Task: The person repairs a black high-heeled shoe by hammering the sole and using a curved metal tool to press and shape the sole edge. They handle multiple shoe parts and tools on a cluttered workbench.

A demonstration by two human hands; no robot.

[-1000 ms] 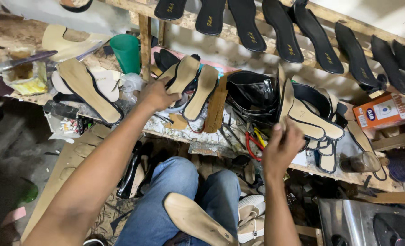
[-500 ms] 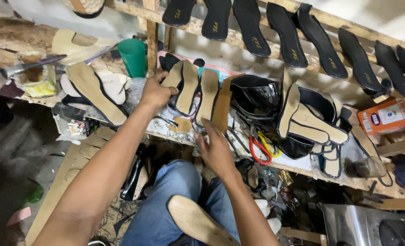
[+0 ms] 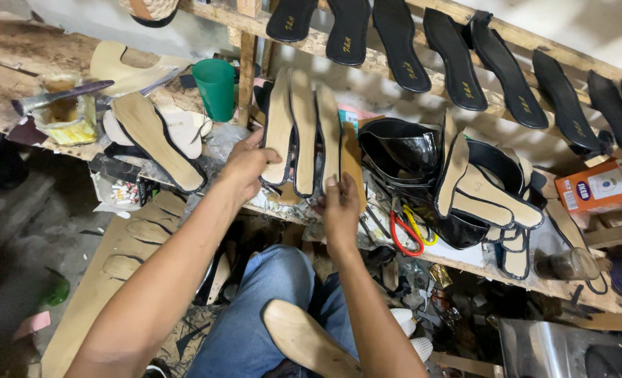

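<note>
Three tan shoe soles (image 3: 304, 133) with black edges stand side by side on the workbench (image 3: 17, 63), tilted up against the shelf. My left hand (image 3: 244, 166) grips the leftmost sole at its lower left edge. My right hand (image 3: 340, 210) holds the lower end of the rightmost sole, fingers up against it. Another tan sole (image 3: 304, 339) lies across my lap, on blue jeans (image 3: 255, 315).
A green cup (image 3: 215, 87) stands left of the soles. More tan soles (image 3: 153, 136) lie at left, black insoles (image 3: 458, 59) line the upper rack. Glossy black uppers (image 3: 402, 150), a further sole stack (image 3: 489, 192), red-handled pliers (image 3: 405, 234) and an orange box (image 3: 601, 185) sit at right.
My right hand came from the right-hand stack across to the standing soles and took their lower end. The left hand stayed on them, and the soles now stand more upright.
</note>
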